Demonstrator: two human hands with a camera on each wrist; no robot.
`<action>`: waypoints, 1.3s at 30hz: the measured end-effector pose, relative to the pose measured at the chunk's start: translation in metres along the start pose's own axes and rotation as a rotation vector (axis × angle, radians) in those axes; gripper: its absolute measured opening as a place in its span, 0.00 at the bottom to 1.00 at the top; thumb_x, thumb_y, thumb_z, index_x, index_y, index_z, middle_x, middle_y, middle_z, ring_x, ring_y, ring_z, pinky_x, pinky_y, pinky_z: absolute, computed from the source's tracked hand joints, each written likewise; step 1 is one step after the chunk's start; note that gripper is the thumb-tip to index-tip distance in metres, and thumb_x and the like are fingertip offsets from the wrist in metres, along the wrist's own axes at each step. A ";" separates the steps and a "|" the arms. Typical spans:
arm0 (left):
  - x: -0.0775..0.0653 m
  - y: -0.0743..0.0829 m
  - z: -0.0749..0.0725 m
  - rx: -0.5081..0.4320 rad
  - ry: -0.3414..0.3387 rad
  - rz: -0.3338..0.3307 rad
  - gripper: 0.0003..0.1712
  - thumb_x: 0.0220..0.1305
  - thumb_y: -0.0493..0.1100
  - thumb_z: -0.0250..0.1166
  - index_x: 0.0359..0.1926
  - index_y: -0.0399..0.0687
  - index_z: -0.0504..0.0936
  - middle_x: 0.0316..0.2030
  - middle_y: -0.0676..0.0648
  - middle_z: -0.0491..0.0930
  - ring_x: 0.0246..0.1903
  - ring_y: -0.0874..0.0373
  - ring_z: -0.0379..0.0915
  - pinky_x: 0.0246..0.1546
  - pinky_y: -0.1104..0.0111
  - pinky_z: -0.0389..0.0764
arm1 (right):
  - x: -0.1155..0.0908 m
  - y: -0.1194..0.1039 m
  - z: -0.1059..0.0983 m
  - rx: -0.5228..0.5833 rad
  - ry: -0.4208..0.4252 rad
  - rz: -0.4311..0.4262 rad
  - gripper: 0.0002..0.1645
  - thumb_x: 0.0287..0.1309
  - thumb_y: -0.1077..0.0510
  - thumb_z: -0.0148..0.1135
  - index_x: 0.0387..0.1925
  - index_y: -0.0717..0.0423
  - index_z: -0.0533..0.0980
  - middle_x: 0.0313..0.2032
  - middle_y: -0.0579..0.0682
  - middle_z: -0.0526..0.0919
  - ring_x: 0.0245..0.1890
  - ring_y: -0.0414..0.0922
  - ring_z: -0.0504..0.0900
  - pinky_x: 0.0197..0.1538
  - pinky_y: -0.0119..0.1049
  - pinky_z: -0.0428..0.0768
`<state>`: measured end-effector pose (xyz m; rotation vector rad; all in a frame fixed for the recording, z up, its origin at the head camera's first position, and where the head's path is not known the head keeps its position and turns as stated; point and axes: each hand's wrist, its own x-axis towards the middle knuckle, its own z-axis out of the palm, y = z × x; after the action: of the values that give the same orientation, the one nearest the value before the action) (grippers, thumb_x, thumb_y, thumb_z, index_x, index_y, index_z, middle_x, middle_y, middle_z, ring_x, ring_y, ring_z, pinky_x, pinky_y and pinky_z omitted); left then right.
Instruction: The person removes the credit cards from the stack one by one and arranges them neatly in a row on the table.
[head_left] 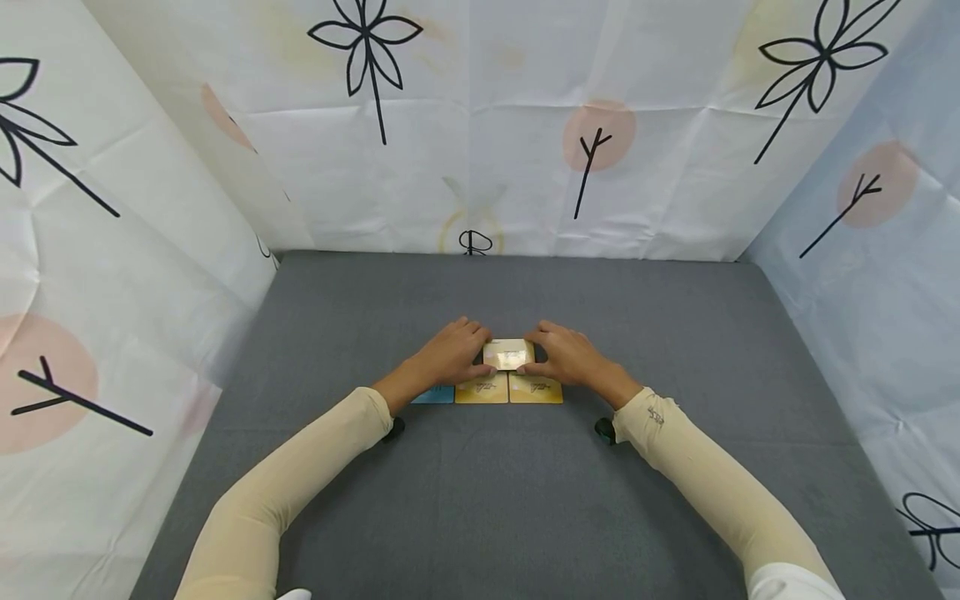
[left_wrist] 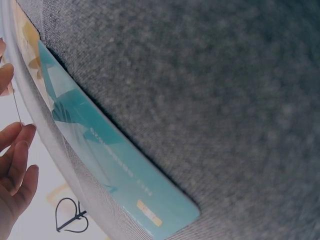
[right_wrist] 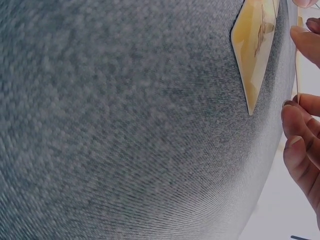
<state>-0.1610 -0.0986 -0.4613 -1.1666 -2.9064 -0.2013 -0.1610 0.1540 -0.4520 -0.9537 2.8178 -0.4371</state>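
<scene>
Both hands hold one pale gold card [head_left: 508,356] between them, raised above the table. My left hand [head_left: 452,350] pinches its left side with fingers at the top corner and thumb at the bottom. On the opposite side my right hand [head_left: 572,353] pinches the card the same way. Just below it, a yellow card [head_left: 482,390] and a second yellow card [head_left: 536,389] lie side by side on the table. A teal-blue card [left_wrist: 115,155] continues the row to the left, partly covered by the left hand in the head view. In the wrist views the held card shows edge-on.
The cards lie on a grey cloth-covered table [head_left: 480,500]. White patterned sheets [head_left: 480,167] with line-drawn flowers and peach circles hang behind the table and along both its sides.
</scene>
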 end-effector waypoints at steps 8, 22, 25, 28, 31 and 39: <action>0.000 0.001 0.001 -0.007 -0.007 -0.002 0.30 0.66 0.62 0.66 0.56 0.43 0.79 0.50 0.44 0.82 0.44 0.51 0.74 0.49 0.58 0.74 | -0.001 -0.001 -0.001 0.000 -0.008 0.004 0.37 0.57 0.39 0.72 0.61 0.58 0.78 0.44 0.52 0.77 0.28 0.40 0.71 0.28 0.33 0.66; -0.001 0.003 0.000 -0.018 0.015 0.000 0.30 0.66 0.61 0.66 0.56 0.43 0.80 0.49 0.43 0.82 0.44 0.50 0.75 0.48 0.57 0.75 | -0.003 -0.001 -0.001 -0.009 0.000 0.004 0.38 0.57 0.39 0.72 0.61 0.58 0.78 0.46 0.52 0.78 0.29 0.41 0.73 0.27 0.33 0.67; -0.001 0.003 0.000 -0.016 0.010 -0.005 0.30 0.66 0.62 0.66 0.56 0.43 0.80 0.49 0.44 0.82 0.44 0.50 0.75 0.48 0.58 0.75 | -0.003 -0.001 -0.001 -0.011 0.003 -0.001 0.38 0.56 0.39 0.72 0.61 0.58 0.78 0.45 0.52 0.78 0.29 0.40 0.72 0.26 0.33 0.66; -0.001 0.004 0.001 -0.006 0.002 -0.008 0.30 0.66 0.62 0.66 0.56 0.44 0.80 0.49 0.44 0.82 0.44 0.51 0.75 0.48 0.58 0.75 | -0.004 0.000 0.000 -0.015 0.007 -0.006 0.39 0.55 0.38 0.73 0.61 0.58 0.78 0.43 0.51 0.77 0.27 0.39 0.69 0.25 0.32 0.64; -0.001 0.004 0.002 -0.001 -0.004 -0.010 0.31 0.66 0.63 0.65 0.56 0.44 0.80 0.49 0.44 0.82 0.45 0.51 0.75 0.48 0.58 0.75 | -0.005 0.000 0.000 -0.013 0.014 -0.011 0.41 0.53 0.36 0.73 0.61 0.57 0.78 0.42 0.50 0.77 0.25 0.38 0.67 0.24 0.31 0.62; -0.001 0.006 0.001 -0.003 0.000 -0.011 0.31 0.66 0.63 0.65 0.55 0.44 0.81 0.49 0.44 0.82 0.44 0.51 0.75 0.47 0.58 0.76 | -0.006 0.002 0.001 -0.012 0.018 -0.025 0.40 0.53 0.36 0.73 0.61 0.57 0.78 0.42 0.49 0.76 0.24 0.38 0.67 0.24 0.31 0.61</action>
<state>-0.1557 -0.0951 -0.4617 -1.1509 -2.9146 -0.2051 -0.1566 0.1590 -0.4532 -0.9934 2.8310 -0.4343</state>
